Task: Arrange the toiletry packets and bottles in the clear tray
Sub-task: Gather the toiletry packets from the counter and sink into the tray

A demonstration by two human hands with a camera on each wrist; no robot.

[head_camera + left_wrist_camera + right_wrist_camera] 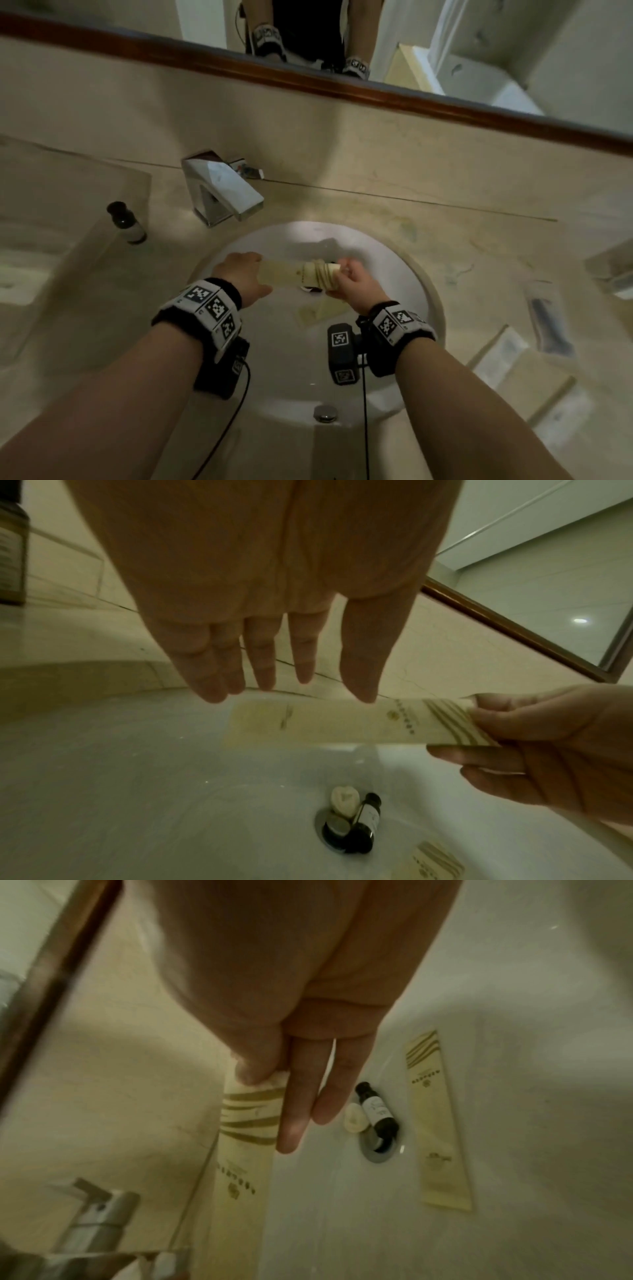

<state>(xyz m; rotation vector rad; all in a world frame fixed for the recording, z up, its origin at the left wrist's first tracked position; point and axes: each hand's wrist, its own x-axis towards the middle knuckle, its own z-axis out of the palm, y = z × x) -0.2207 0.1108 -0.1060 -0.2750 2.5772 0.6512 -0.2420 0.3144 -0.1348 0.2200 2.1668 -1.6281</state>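
Note:
A long cream packet [291, 272] with gold stripes at one end hangs level over the white sink [404, 342]. My right hand [346, 277] pinches its striped end between thumb and fingers [291, 1123]. My left hand [287, 653] hovers at the packet's other end [260, 721] with its fingers straight, gripping nothing. A second cream packet [435, 1123] lies flat in the basin. On the drain lie a small dark bottle [377, 1110] and a small cream piece [356, 1118]. The clear tray [85, 178] stands on the counter at the left with one dark bottle [126, 222] upright in it.
A chrome faucet [219, 192] stands behind the basin, between the tray and my hands. On the counter at the right lie several pale packets [513, 373] and a dark item in a wrapper [551, 322]. A wood-framed mirror [308, 82] runs along the back wall.

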